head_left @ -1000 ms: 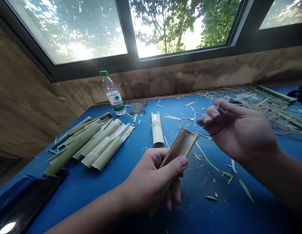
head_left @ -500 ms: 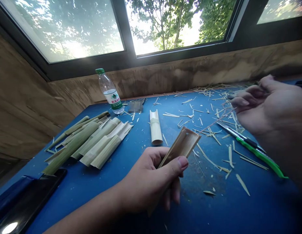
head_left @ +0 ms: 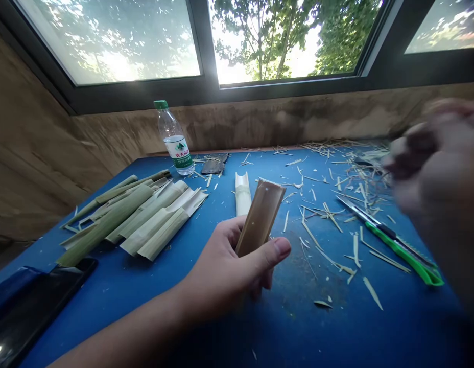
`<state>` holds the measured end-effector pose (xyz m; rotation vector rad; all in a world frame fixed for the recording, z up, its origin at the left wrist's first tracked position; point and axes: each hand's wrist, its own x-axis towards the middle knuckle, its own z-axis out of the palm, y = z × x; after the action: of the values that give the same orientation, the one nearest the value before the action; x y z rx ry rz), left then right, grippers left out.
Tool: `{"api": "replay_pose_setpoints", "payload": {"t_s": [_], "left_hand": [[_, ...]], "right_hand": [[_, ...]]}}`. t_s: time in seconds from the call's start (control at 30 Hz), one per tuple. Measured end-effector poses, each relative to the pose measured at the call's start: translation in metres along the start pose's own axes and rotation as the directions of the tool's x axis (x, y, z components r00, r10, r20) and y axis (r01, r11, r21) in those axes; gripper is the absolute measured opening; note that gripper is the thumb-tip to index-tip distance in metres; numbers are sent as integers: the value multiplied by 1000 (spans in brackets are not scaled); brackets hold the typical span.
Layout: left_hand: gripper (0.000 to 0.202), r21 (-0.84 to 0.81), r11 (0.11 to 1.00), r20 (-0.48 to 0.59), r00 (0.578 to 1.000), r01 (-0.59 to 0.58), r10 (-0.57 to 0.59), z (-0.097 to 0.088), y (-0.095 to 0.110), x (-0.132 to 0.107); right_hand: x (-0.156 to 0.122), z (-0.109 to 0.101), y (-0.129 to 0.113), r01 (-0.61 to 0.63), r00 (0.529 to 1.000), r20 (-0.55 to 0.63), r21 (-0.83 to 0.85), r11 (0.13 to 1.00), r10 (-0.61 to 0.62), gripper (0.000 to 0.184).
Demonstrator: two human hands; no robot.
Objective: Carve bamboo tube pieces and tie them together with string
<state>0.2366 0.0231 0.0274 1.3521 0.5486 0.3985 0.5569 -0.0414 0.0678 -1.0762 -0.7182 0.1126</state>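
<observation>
My left hand is wrapped round a short split piece of bamboo, holding it upright over the blue table. My right hand is raised at the right edge and smeared by motion, so its fingers cannot be read. A green utility knife lies on the table below my right hand. A pale half-round bamboo piece lies just behind the one I hold.
A stack of split bamboo slats lies at the left. A water bottle stands at the back near the wall. Thin shavings litter the right half. A dark phone lies at the near left corner.
My right hand has swung up and away to the right and now blurs. My left hand has turned the bamboo piece more upright and drawn it slightly left.
</observation>
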Motion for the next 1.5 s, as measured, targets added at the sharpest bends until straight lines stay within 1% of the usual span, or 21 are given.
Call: {"api": "replay_pose_setpoints", "payload": {"t_s": [0.03,0.07,0.1,0.13,0.23,0.3,0.37,0.43,0.47,0.5,0.57,0.63,0.73,0.8,0.87,0.97,1.07,1.2,1.3,1.37,1.5], "left_hand": [[31,2,1000,-30,1000,0,0,0,0,1],[32,-4,1000,-56,998,-3,3,0,-1,2],[33,-17,1000,-77,997,-9,7,0,-1,2],[35,-32,999,-92,996,-13,10,0,-1,2],[41,-62,998,-99,995,-13,7,1,-1,2],[39,-53,999,-93,996,-7,2,1,1,2],[35,-62,998,-84,996,-14,9,2,2,2],[36,-92,995,-100,995,-32,22,2,3,4],[38,-107,993,-118,993,-42,30,1,3,4],[39,-119,992,-136,990,-50,34,1,2,5],[42,-135,989,-149,988,-54,33,0,1,7],[46,-151,988,-134,991,-37,16,-1,1,9],[50,-182,983,-72,997,16,-29,-2,1,10],[48,-188,982,-21,999,34,-38,-3,2,9],[43,-181,983,-2,1000,26,-27,-3,3,9],[36,-178,984,-49,999,-9,1,-3,4,8],[32,-157,986,-102,994,-51,35,-2,4,7],[30,-119,991,-96,994,-57,45,-2,4,5],[35,-131,989,-104,993,-64,51,-1,4,5],[34,-146,987,-118,992,-68,51,-1,4,6],[47,-135,990,-91,996,-31,19,-1,5,7]], "right_hand": [[-13,11,-2,-90,995,40,4,996,90,19],[-26,21,-4,-136,983,125,-17,991,137,17],[-39,30,-4,-164,957,229,-68,984,176,25],[-51,36,-4,-163,926,322,-128,978,197,35],[-78,42,0,-158,783,558,-248,956,274,56],[-90,41,2,-154,702,648,-267,951,296,52],[-99,40,1,-90,670,696,-269,959,258,32],[-105,41,-2,47,681,713,-270,962,167,12],[-108,42,-4,126,696,710,-273,954,111,7],[-110,43,-5,199,709,703,-278,940,57,6],[-113,43,-6,323,706,708,-288,902,-27,5],[-115,41,-6,425,668,739,-277,862,-92,6],[-114,39,-4,531,587,791,-213,820,-174,14],[-114,40,-5,555,556,806,-177,812,-204,18],[-113,41,-6,560,553,806,-171,810,-212,19],[-114,43,-9,553,585,785,-206,807,-201,14],[-116,44,-10,506,622,769,-252,825,-147,9],[-118,44,-11,438,650,755,-287,852,-80,9],[-118,43,-10,446,666,740,-292,846,-95,5],[-118,42,-10,480,658,743,-287,829,-124,5],[-118,41,-10,584,595,774,-230,779,-217,9]]}}
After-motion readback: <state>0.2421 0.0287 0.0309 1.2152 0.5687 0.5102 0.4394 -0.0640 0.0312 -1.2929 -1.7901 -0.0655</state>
